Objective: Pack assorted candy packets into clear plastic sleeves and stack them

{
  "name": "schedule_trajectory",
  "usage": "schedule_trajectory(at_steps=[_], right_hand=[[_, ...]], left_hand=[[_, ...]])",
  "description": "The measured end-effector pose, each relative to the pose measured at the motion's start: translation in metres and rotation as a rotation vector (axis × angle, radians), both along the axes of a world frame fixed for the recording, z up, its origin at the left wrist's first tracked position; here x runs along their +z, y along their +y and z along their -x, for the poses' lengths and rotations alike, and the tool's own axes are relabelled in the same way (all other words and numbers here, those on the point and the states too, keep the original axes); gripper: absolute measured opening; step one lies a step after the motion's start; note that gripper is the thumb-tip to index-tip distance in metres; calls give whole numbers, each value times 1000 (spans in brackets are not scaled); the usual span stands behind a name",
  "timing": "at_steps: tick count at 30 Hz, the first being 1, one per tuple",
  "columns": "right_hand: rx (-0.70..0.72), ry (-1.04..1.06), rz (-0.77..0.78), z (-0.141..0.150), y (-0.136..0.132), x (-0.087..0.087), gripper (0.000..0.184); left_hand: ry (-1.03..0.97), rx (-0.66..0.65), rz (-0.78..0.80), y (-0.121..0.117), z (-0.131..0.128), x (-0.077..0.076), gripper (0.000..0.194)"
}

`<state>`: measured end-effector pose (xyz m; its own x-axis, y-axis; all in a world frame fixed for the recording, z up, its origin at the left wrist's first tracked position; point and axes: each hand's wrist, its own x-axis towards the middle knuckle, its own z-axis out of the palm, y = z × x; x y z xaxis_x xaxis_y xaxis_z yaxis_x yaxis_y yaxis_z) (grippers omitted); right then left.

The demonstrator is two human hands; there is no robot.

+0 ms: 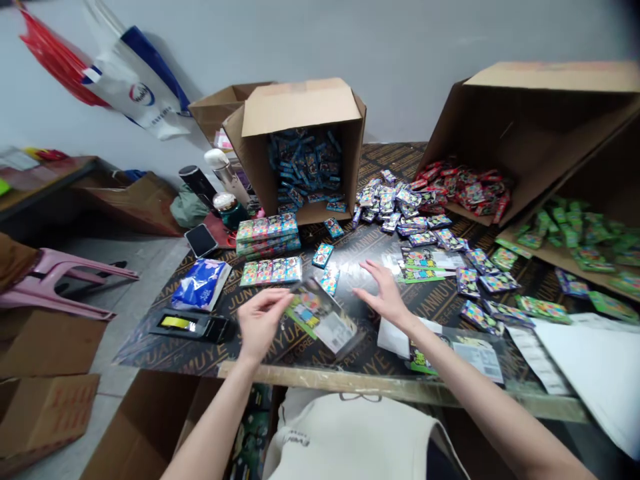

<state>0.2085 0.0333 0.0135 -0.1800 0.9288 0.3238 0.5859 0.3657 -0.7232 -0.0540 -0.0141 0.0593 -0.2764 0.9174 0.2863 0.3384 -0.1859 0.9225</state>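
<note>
Pinched in my left hand (pixel 261 321) is the upper left corner of a clear printed plastic bag (pixel 325 319) with green and black graphics and a white label; it hangs tilted over the table's front. My right hand (pixel 381 292) is held above the table to the right of the bag, fingers apart, with nothing in it. Beyond the bag lie small blue patterned boxes (pixel 323 255). Left of them sits a row of boxes (pixel 271 271) in several colours, with a stacked block (pixel 267 235) behind it. More printed bags (pixel 477 357) lie under my right forearm.
Open cartons at the back hold blue boxes (pixel 307 163), red packs (pixel 475 187) and green packs (pixel 585 230). Purple packs (pixel 390 200) are heaped between them. A tape dispenser (pixel 190 325), a blue packet (pixel 201 285), a phone (pixel 201 240) and bottles (pixel 227 177) stand or lie left.
</note>
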Motion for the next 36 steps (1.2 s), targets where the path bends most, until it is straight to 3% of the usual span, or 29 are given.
schedule_trajectory(at_steps=[3, 6, 9, 11, 14, 16, 20, 25, 32, 36], right_hand=[[63, -241, 59, 23, 26, -34, 85], [157, -326, 39, 44, 38, -51, 90], [164, -307, 22, 51, 39, -52, 78], [139, -290, 20, 46, 36, -47, 75], [105, -239, -2, 34, 26, -35, 75], [115, -204, -21, 25, 16, -26, 76], [191, -203, -42, 17, -6, -12, 78], [280, -314, -48, 20, -21, 2, 73], [419, -219, 14, 18, -22, 9, 75], [390, -227, 0, 14, -21, 12, 72]], left_hand=[[-146, 368, 36, -5, 39, -32, 27], [144, 402, 212, -18, 60, -54, 32], [631, 225, 193, -26, 53, -55, 41], [836, -66, 146, -22, 39, -50, 55], [973, -503, 171, -5, 20, -46, 88], [995, -623, 214, 7, 11, -48, 99], [948, -665, 224, 22, 2, -52, 96], [833, -615, 129, 20, -10, -41, 102], [747, -595, 111, 18, -14, -35, 104], [691, -591, 138, 20, -15, -38, 105]])
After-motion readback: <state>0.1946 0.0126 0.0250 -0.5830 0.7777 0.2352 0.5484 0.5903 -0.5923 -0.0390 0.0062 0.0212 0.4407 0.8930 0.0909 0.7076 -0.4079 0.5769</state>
